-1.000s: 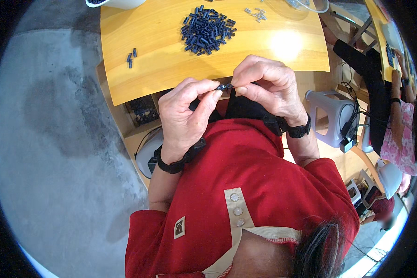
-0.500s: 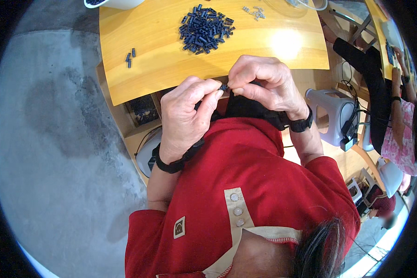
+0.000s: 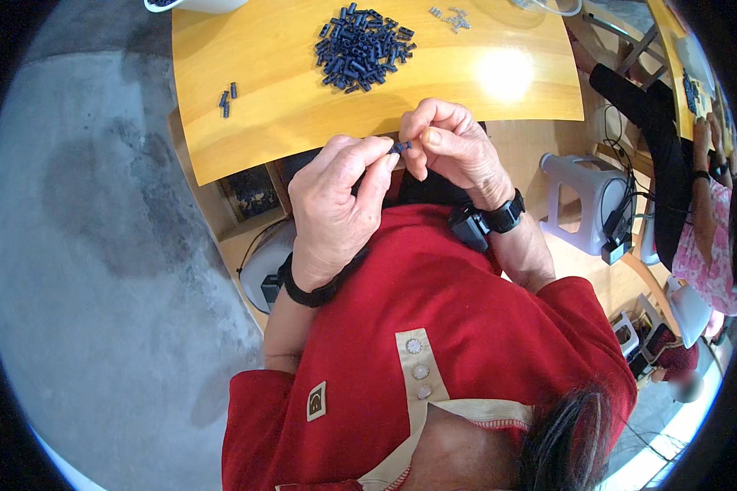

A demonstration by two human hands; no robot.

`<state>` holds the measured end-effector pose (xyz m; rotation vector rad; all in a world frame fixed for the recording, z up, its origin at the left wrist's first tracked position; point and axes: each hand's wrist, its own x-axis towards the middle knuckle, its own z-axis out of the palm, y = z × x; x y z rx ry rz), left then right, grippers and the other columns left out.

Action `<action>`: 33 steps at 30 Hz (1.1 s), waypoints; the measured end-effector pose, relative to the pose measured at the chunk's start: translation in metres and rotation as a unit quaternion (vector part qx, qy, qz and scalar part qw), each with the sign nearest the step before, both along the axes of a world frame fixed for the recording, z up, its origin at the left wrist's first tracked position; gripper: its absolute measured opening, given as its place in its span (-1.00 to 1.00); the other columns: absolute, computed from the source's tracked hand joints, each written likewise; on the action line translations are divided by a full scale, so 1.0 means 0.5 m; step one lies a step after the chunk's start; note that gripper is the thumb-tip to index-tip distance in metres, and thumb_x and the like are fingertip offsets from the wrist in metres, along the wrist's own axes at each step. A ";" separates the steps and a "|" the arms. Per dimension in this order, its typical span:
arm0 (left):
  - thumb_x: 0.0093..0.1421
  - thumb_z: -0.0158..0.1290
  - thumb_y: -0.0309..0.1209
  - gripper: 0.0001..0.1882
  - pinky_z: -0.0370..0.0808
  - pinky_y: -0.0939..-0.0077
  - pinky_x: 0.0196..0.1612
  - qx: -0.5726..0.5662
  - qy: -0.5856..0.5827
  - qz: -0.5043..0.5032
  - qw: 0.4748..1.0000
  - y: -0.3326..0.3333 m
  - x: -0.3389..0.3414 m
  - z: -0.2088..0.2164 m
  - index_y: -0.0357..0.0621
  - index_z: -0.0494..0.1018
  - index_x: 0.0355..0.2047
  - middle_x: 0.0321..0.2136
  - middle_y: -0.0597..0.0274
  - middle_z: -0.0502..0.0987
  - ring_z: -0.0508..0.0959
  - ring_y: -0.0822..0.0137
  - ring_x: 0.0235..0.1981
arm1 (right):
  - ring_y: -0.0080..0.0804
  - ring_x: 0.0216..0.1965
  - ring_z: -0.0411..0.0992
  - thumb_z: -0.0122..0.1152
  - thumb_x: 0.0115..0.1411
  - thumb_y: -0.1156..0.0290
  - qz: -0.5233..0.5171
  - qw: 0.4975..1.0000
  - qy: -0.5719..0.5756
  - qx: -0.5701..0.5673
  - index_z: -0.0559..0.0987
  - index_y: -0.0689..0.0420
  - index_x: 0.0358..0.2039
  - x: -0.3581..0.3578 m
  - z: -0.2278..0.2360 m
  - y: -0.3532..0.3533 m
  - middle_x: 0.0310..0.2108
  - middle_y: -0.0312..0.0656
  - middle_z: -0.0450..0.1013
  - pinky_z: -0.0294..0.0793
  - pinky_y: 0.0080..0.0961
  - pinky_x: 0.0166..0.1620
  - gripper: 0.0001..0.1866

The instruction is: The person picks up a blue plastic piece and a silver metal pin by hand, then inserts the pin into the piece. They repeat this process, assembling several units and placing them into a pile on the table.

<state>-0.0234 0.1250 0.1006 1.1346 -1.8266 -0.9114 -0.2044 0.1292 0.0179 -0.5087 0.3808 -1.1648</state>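
My left hand [image 3: 340, 196] pinches a small dark blue tube-shaped piece [image 3: 400, 147] between thumb and forefinger, above my lap at the table's near edge. Close against the piece's right end is my right hand [image 3: 454, 151], its fingers curled and its thumb bent in beside the forefinger. Whatever lies between those right fingertips is too small to make out. On the table beyond, a heap of similar dark pieces [image 3: 360, 53] is piled up. A few more loose dark pieces [image 3: 226, 101] lie toward the left edge.
The yellow wooden table [image 3: 262, 123] bears small silvery metal parts [image 3: 453, 20] and a clear container [image 3: 558, 6] at the far right. A white container [image 3: 209, 5] stands far left. Right of me are a white stool [image 3: 585, 184], cables and another person's arm [image 3: 702, 164].
My right thumb has drawn back from the piece and the right hand has turned, showing more of the piece. My left hand stays pinched on it, nearly in place.
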 end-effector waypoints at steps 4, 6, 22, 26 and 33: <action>0.05 0.22 -0.66 -0.82 0.46 0.56 -0.42 -0.045 -0.018 -0.006 0.999 -0.003 -0.001 -0.002 -0.26 0.57 -0.29 -0.49 0.15 0.56 0.52 0.39 -0.51 | -0.50 -0.57 0.42 0.24 0.24 0.39 0.004 1.000 0.010 0.000 0.54 0.24 -0.28 0.006 0.019 -0.002 -0.51 -0.21 0.49 0.44 -0.57 -0.45 -0.83; 0.05 0.22 -0.66 -0.80 0.46 0.55 -0.41 -0.044 -0.026 -0.005 0.999 -0.004 -0.001 -0.004 -0.26 0.57 -0.28 -0.48 0.14 0.57 0.53 0.38 -0.51 | -0.53 -0.58 0.40 0.23 0.25 0.41 0.016 0.999 0.034 -0.011 0.54 0.23 -0.30 0.005 0.022 -0.007 -0.55 -0.23 0.47 0.43 -0.58 -0.47 -0.85; -0.02 0.24 -0.65 -0.76 0.49 0.46 -0.13 -0.088 -0.038 -0.029 0.995 -0.015 0.002 -0.037 -0.21 0.60 -0.29 -0.17 0.15 0.54 0.55 0.25 -0.18 | -0.66 -0.62 0.26 0.38 0.14 0.13 0.117 0.991 -0.038 0.047 0.54 0.23 -0.18 0.009 0.009 -0.008 -0.55 -0.35 0.41 0.19 -0.71 -0.55 -0.57; -0.15 0.24 -0.63 -0.71 0.43 0.26 -0.04 -0.087 -0.007 -0.041 0.995 -0.017 0.003 -0.050 -0.15 0.59 -0.34 -0.19 0.20 0.51 0.47 0.09 -0.07 | -0.71 -0.64 0.11 0.41 0.11 0.24 0.187 0.979 -0.067 0.036 0.54 0.26 -0.15 0.016 0.011 -0.018 -0.57 -0.42 0.34 0.03 -0.69 -0.59 -0.59; -0.04 0.23 -0.61 -0.76 0.46 0.20 0.04 -0.117 0.015 -0.067 0.991 -0.022 0.012 -0.053 -0.19 0.58 -0.31 -0.19 0.15 0.55 0.51 0.07 -0.07 | -0.72 -0.64 0.12 0.42 0.07 0.36 0.176 0.972 -0.128 0.088 0.50 0.26 -0.18 0.042 0.014 -0.012 -0.51 -0.40 0.37 0.03 -0.74 -0.61 -0.63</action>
